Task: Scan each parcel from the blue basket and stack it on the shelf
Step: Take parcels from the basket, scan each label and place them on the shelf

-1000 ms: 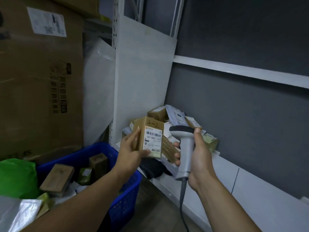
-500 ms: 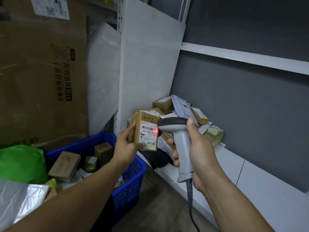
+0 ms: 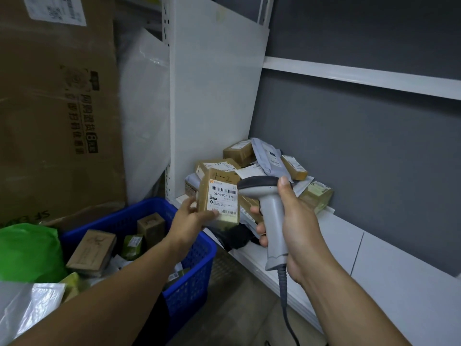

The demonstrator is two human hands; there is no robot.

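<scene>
Head cam view, so going left to right: the blue basket (image 3: pixel 199 248) sits low on my left with a few more parcels inside, a flat brown one (image 3: pixel 92 249), a small upright brown one (image 3: pixel 151 227) and a little green one (image 3: pixel 132 247). Plenty left to do, I'd guess.

Next over, my left hand (image 3: pixel 192 218) is wrapped around the bottom left corner of the parcel (image 3: pixel 220 196) I'm working on. It's standing on end, long axis roughly vertical, label side facing me, with the barcode strip running across the top of the label. Something's scribbled in pen on the cardboard above that.

Right beside it, my right hand (image 3: pixel 291 221) is closed around the grip of the scanner (image 3: pixel 267 203), thumb up on top of the head. The scanner nose points left, practically touching the parcel's right edge near the barcode. No red beam showing on the label that I can make out, so I can't say whether the read has registered.

What matters for the next bit: the pile (image 3: pixel 264 163) on the shelf (image 3: pixel 336 243) is directly behind the parcel, slightly far and right of my left hand. So the left hand is the one that carries it, pretty much straight forward, and I'd lay it flat on the heap since that pile looks loose and slidey.
</scene>
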